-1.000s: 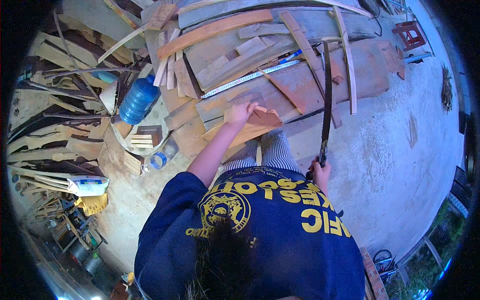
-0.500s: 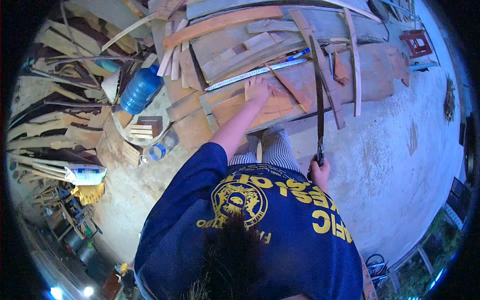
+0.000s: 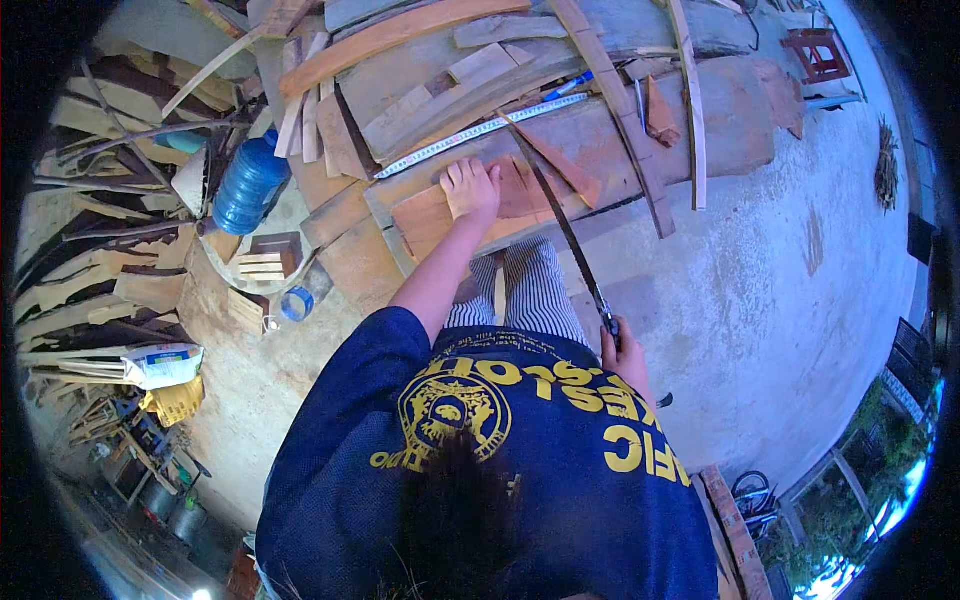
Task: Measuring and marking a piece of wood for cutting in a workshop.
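Note:
My left hand [image 3: 470, 192] lies on a short reddish-tan board [image 3: 435, 210], fingers resting flat on its top, with the board lying on larger weathered planks. My right hand [image 3: 620, 340] grips the handle of a long hand saw [image 3: 570, 242], whose blade slants up across the right part of that board. A white tape measure [image 3: 445, 142] stretches just beyond the board, near a blue tool [image 3: 568, 84]. A pointed offcut [image 3: 575, 172] lies to the right under the blade's far end.
Long strips [image 3: 685, 120] and curved boards [image 3: 400, 40] lie across the planks. At the left stand a blue water jug [image 3: 245, 180] and a heap of scrap wood [image 3: 100, 290]. A red stool [image 3: 810, 55] is at the back right, and a bicycle [image 3: 755, 505] at the lower right.
The saw has swung from upright to a leftward slant over the board. My left hand has moved leftward and settled flat on the board, its fingers no longer gripping its edge.

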`<move>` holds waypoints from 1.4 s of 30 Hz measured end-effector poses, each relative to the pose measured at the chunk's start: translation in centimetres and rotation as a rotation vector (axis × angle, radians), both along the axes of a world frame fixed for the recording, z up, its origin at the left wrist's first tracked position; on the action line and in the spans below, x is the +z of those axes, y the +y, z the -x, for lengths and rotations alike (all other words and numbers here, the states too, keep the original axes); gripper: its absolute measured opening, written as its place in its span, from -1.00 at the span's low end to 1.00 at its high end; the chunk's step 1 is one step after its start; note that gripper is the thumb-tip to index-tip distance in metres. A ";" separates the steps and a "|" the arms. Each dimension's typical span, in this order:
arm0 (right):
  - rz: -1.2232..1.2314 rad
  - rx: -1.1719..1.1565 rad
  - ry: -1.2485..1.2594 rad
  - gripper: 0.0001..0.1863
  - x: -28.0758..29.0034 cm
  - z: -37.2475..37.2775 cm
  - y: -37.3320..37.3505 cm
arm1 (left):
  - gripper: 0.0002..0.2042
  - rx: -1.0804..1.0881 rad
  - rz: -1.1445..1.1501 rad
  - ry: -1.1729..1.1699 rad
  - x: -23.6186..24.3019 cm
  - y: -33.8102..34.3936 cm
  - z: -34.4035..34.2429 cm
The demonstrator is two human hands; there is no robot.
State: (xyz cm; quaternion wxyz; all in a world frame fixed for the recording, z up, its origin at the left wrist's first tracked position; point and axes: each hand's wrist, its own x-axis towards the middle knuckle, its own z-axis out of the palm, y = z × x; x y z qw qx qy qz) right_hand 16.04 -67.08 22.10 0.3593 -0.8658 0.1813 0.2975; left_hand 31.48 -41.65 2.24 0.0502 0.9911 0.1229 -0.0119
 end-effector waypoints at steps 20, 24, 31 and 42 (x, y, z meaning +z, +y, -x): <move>0.073 0.006 0.218 -0.71 4.1 0.3 0.6 | -0.66 -0.051 0.106 0.114 0.4 -0.8 -1.3; 0.122 -0.005 0.244 -0.69 6.0 0.7 1.0 | -0.67 -0.043 0.101 0.152 0.6 -0.6 -1.1; 0.194 0.065 0.186 -0.76 6.4 -1.5 4.0 | -0.68 -0.029 0.168 0.106 -0.1 -0.3 -1.1; 0.181 0.117 0.131 -0.78 3.3 -1.2 5.9 | -0.69 -0.078 0.166 0.126 0.8 0.2 -1.0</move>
